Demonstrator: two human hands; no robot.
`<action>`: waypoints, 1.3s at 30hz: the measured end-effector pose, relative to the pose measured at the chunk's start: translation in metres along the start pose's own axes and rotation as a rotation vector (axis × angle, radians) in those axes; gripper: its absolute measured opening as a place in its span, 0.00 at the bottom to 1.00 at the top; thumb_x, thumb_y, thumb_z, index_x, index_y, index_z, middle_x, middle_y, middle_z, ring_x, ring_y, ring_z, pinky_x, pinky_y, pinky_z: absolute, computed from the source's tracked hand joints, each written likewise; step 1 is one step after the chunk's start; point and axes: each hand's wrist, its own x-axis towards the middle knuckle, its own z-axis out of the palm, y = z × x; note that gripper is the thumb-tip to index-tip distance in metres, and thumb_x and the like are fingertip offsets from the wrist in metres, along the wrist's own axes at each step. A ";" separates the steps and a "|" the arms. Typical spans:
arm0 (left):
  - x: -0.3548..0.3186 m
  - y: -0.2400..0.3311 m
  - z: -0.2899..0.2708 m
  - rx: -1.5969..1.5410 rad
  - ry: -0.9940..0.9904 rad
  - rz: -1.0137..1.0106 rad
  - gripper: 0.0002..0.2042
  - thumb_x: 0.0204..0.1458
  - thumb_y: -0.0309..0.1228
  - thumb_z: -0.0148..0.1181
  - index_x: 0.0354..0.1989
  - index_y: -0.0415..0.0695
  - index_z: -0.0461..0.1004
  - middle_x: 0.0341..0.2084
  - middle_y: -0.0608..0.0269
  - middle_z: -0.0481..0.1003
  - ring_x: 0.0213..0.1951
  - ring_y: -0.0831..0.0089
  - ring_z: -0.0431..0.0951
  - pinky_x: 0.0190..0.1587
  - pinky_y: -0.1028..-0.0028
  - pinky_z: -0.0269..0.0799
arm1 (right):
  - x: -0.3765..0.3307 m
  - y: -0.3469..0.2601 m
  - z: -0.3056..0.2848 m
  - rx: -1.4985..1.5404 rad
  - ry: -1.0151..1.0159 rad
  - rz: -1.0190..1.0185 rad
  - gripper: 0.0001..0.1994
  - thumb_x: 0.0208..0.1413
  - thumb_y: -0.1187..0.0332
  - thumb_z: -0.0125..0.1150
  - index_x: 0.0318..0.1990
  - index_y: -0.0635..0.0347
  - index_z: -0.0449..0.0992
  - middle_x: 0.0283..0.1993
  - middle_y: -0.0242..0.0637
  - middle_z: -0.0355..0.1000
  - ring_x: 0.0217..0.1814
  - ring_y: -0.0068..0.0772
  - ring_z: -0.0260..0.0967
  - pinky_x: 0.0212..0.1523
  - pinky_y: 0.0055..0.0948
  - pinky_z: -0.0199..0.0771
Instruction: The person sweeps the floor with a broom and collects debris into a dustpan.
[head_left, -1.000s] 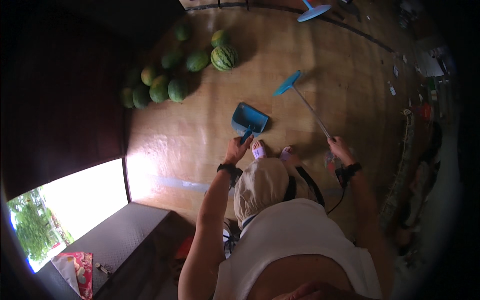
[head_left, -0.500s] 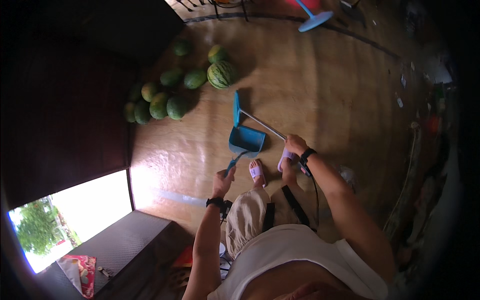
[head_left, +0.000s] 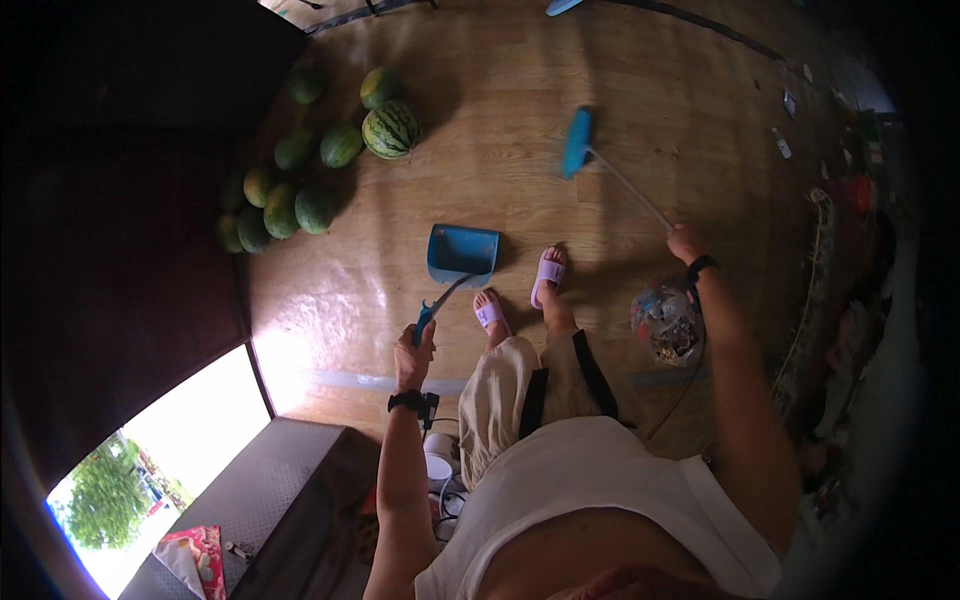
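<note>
My left hand is closed round the handle of a blue dustpan. The pan rests on the wood-patterned floor just ahead of my feet. Out to the right, my right hand grips the thin, light handle of a broom. The blue broom head, slightly blurred, is out on the floor beyond and to the right of the dustpan, apart from it. Some small brown bits lie right of the broom head.
Several melons and a striped watermelon lie at the far left by a dark panel. A clear bag of rubbish stands by my right forearm. Clutter lines the right side. A dark grey bench is at the lower left.
The broom has swung away from the dustpan, out to the right, with my right hand. My view has shifted, and the rubbish bag shows more fully beside my right arm.
</note>
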 end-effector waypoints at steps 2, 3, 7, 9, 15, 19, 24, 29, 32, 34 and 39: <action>0.001 -0.006 -0.002 0.058 0.001 0.016 0.17 0.50 0.43 0.54 0.22 0.39 0.67 0.09 0.66 0.65 0.12 0.81 0.64 0.15 0.78 0.59 | -0.010 0.013 -0.013 0.145 0.010 0.194 0.11 0.47 0.64 0.48 0.33 0.61 0.73 0.34 0.49 0.70 0.39 0.53 0.67 0.40 0.44 0.67; 0.003 -0.006 -0.007 0.063 -0.003 0.025 0.17 0.50 0.43 0.54 0.22 0.39 0.67 0.09 0.66 0.65 0.12 0.81 0.65 0.15 0.78 0.59 | -0.021 0.019 -0.024 0.215 0.013 0.304 0.12 0.47 0.65 0.48 0.34 0.61 0.73 0.35 0.50 0.70 0.40 0.52 0.67 0.41 0.44 0.67; -0.005 0.000 -0.003 0.109 -0.018 0.039 0.17 0.50 0.43 0.53 0.23 0.39 0.68 0.10 0.64 0.65 0.13 0.78 0.65 0.16 0.76 0.60 | -0.072 -0.023 -0.092 0.101 0.026 0.224 0.11 0.47 0.65 0.47 0.35 0.61 0.72 0.36 0.50 0.70 0.39 0.52 0.66 0.40 0.45 0.67; -0.002 -0.005 -0.001 0.116 -0.024 0.043 0.17 0.51 0.43 0.52 0.24 0.38 0.68 0.10 0.62 0.65 0.13 0.76 0.66 0.17 0.75 0.60 | -0.093 -0.043 -0.108 0.082 0.017 0.215 0.11 0.47 0.66 0.48 0.34 0.61 0.71 0.36 0.51 0.69 0.39 0.52 0.66 0.39 0.45 0.67; 0.012 -0.029 0.012 0.219 0.074 0.158 0.17 0.52 0.40 0.50 0.25 0.36 0.68 0.14 0.54 0.68 0.19 0.65 0.69 0.22 0.68 0.63 | -0.107 -0.064 -0.041 0.233 0.007 0.026 0.11 0.49 0.62 0.47 0.33 0.59 0.71 0.31 0.49 0.70 0.34 0.53 0.67 0.36 0.47 0.66; 0.002 0.002 0.020 0.254 0.061 0.181 0.16 0.52 0.38 0.50 0.25 0.36 0.68 0.15 0.53 0.67 0.18 0.64 0.66 0.22 0.67 0.60 | -0.098 -0.094 -0.016 0.295 -0.076 -0.002 0.11 0.49 0.63 0.46 0.34 0.59 0.71 0.29 0.48 0.70 0.32 0.52 0.67 0.34 0.45 0.67; 0.000 0.014 0.027 0.290 0.025 0.221 0.15 0.53 0.39 0.50 0.26 0.36 0.68 0.14 0.54 0.65 0.17 0.67 0.61 0.21 0.67 0.57 | -0.105 -0.060 0.004 0.449 -0.205 0.156 0.13 0.49 0.61 0.46 0.36 0.57 0.72 0.38 0.49 0.69 0.43 0.50 0.66 0.41 0.45 0.65; 0.004 0.023 0.039 0.298 -0.021 0.289 0.15 0.52 0.39 0.50 0.27 0.36 0.68 0.15 0.50 0.66 0.18 0.61 0.63 0.21 0.66 0.58 | -0.132 0.011 0.005 0.297 -0.080 0.357 0.15 0.48 0.60 0.47 0.41 0.55 0.73 0.40 0.46 0.71 0.45 0.50 0.67 0.47 0.44 0.65; 0.008 0.030 0.046 0.298 -0.026 0.423 0.15 0.52 0.39 0.51 0.27 0.36 0.68 0.16 0.49 0.67 0.19 0.58 0.65 0.22 0.65 0.59 | -0.163 0.030 -0.021 0.187 -0.036 0.400 0.13 0.47 0.62 0.49 0.37 0.55 0.75 0.39 0.45 0.72 0.42 0.49 0.69 0.44 0.44 0.67; 0.000 0.040 0.041 0.288 -0.060 0.379 0.15 0.53 0.39 0.51 0.26 0.36 0.68 0.16 0.50 0.67 0.19 0.60 0.66 0.22 0.66 0.59 | -0.177 0.005 -0.049 0.057 0.015 0.344 0.12 0.42 0.60 0.55 0.32 0.56 0.75 0.32 0.45 0.71 0.36 0.48 0.69 0.37 0.44 0.68; 0.013 0.043 0.031 0.238 -0.106 0.484 0.17 0.53 0.42 0.49 0.25 0.37 0.68 0.14 0.61 0.66 0.16 0.72 0.63 0.19 0.71 0.58 | -0.222 -0.044 -0.076 0.008 0.198 0.256 0.08 0.42 0.64 0.54 0.28 0.58 0.74 0.26 0.45 0.71 0.29 0.46 0.70 0.30 0.45 0.67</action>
